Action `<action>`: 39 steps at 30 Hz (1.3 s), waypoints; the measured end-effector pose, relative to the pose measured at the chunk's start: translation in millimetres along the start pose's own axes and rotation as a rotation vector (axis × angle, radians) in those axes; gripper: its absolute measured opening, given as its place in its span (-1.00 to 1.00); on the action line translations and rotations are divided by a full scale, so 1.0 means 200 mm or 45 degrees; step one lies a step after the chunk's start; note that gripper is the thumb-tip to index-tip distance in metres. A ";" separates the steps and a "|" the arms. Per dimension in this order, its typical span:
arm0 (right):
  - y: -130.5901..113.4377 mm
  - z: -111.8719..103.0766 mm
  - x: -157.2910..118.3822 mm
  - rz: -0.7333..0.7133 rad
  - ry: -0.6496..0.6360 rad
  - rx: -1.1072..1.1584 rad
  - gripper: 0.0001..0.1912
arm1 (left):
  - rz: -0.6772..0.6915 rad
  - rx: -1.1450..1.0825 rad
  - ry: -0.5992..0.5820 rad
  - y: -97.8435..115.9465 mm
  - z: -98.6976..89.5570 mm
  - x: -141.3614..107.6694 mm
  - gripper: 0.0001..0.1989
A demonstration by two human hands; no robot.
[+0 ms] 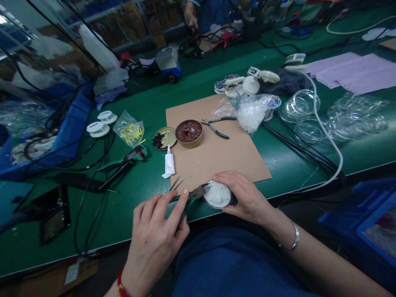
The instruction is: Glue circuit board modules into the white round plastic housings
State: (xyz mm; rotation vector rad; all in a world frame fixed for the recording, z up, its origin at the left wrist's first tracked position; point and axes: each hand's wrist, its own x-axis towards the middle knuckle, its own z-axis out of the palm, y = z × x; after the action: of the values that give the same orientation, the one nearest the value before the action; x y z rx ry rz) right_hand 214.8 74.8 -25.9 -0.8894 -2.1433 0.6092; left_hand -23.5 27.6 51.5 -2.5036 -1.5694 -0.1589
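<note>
My left hand (pixel 162 231) is closed round a pair of pliers (pixel 198 192) with dark jaws, their tips at the left rim of a round piece with a white top (pixel 218 194). My right hand (pixel 244 194) grips that round piece from its right side, near the table's front edge. Whether the jaws bite on the rim I cannot tell. A pair of tweezers (pixel 177 184) lies just beyond my left hand. Farther off, on a brown cardboard sheet (pixel 216 161), are a round tin (pixel 189 134) of reddish contents, green-handled pliers (pixel 218 125) and a white tube (pixel 168 163).
At left lie a wire stripper (pixel 123 165), a bag of yellow pieces (pixel 130 130) and a blue bin (pixel 68 136). A bag of white pieces (pixel 252 111), clear plastic coils (pixel 346 117) and a white cable (pixel 328 136) are at right. Across the table a person's hand (pixel 191 16) shows.
</note>
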 end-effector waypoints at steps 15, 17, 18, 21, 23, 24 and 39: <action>0.01 0.01 0.00 -0.012 -0.012 -0.006 -0.32 | 0.001 0.013 0.011 -0.01 -0.03 0.01 -0.56; 0.01 0.02 -0.01 -0.016 -0.017 -0.022 -0.31 | 0.019 0.055 0.027 -0.02 -0.04 0.02 -0.56; 0.01 0.02 -0.01 -0.021 -0.019 -0.031 -0.30 | 0.029 0.075 0.033 -0.02 -0.04 0.02 -0.56; 0.00 0.02 -0.01 -0.042 -0.023 -0.053 -0.29 | 0.066 0.111 0.053 -0.03 -0.05 0.04 -0.56; 0.00 0.02 -0.01 -0.052 -0.019 -0.060 -0.30 | 0.093 0.120 0.064 -0.03 -0.06 0.05 -0.55; 0.00 0.02 -0.01 -0.057 -0.015 -0.064 -0.30 | 0.105 0.124 0.069 -0.04 -0.07 0.05 -0.55; 0.00 0.02 -0.02 -0.048 0.048 -0.076 -0.32 | 0.029 -0.031 -0.041 -0.03 -0.06 0.04 -0.51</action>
State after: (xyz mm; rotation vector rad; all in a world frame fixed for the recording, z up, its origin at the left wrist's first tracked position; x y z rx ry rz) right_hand 213.3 71.4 -29.8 -0.8835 -2.1491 0.5078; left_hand -25.0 34.9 65.4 -2.5540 -1.5591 -0.1365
